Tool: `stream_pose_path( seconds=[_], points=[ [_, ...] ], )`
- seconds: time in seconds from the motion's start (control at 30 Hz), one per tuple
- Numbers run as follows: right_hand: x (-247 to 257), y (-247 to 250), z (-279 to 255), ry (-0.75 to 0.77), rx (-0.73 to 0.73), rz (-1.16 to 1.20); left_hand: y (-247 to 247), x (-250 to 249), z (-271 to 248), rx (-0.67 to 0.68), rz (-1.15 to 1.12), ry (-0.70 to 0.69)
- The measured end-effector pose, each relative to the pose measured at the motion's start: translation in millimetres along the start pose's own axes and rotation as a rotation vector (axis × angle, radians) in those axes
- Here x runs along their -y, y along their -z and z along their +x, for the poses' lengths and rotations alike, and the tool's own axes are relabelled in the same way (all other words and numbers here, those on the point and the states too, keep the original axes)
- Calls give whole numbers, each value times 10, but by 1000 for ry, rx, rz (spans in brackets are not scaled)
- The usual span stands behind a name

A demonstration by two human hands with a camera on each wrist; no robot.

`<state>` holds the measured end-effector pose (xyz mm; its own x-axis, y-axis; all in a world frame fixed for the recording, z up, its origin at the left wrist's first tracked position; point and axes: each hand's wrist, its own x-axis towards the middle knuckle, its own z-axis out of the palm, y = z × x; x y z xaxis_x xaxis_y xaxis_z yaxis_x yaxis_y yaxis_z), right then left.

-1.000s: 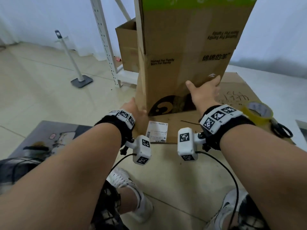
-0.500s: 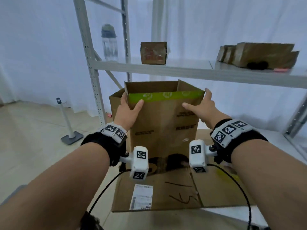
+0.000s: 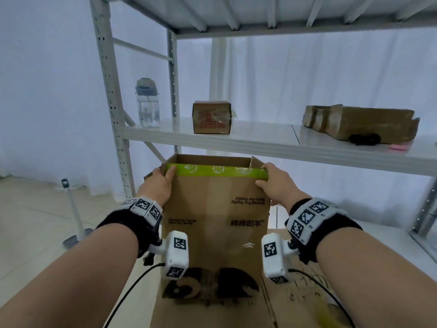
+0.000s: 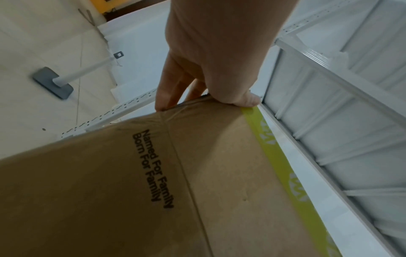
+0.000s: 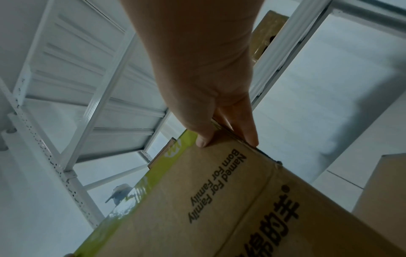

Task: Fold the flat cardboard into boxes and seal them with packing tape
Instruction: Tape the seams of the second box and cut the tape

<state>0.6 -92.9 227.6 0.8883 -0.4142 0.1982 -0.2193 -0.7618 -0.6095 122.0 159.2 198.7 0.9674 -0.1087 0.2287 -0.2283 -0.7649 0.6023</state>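
Since half a second ago, both hands have shifted outward to the top corners of the cardboard box, and the view has tilted up to take in more of the shelf rack. Now the left hand grips the upper left corner, thumb lying across the green tape on the near face, fingers wrapped round the side. At the opposite corner the right hand pinches the box, thumb on the near panel and fingers along the side edge. Open at the top, the box stands upright on flat cardboard on the floor, in front of the rack. On the shelf sit a water bottle, a small taped box and a stack of cardboard.
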Motion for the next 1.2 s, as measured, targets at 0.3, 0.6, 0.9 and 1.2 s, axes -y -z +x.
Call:
stream_pose_path(
  seconds=[0.3, 0.6, 0.9, 1.2],
  points=[
    [162, -168, 614, 6, -24, 24, -147, 137, 782, -14, -99, 39],
    [276, -492, 646, 103, -178, 36, -595, 550, 847, 174, -278, 127],
    [206, -637, 413, 142, -267, 250, -777, 862, 826, 70, -247, 137],
    [-234, -1257, 325, 71, -60, 576, -873, 1096, 606, 98, -441, 34]
  ],
)
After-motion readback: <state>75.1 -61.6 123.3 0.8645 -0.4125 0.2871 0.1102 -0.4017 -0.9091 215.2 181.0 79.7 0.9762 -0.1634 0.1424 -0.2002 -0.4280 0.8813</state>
